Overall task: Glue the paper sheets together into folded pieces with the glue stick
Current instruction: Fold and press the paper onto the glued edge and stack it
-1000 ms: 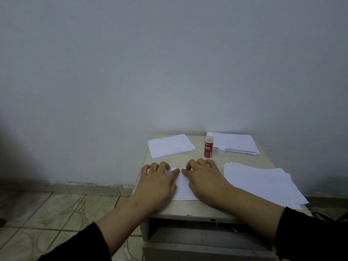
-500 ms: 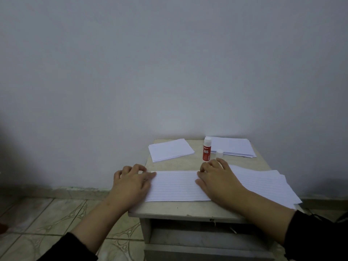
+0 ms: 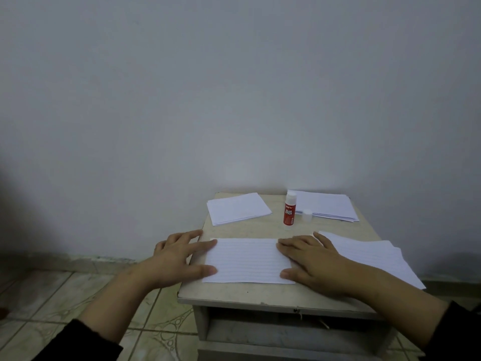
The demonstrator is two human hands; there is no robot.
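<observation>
The lined sheet [image 3: 247, 260] lies flat at lower centre, long axis left to right, between both hands: left hand [image 3: 179, 259] and right hand [image 3: 312, 261] spread flat on its ends. Glue stick [image 3: 289, 208] stands above, nearer the right.

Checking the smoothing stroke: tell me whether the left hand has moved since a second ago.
Yes. The left hand has slid left, away from the glue stick, from the paper's middle to its left edge.

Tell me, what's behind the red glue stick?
Behind the glue stick lies a paper stack against the wall. Its small cap stands beside it. The stick hides the stack's near-left corner.
</observation>
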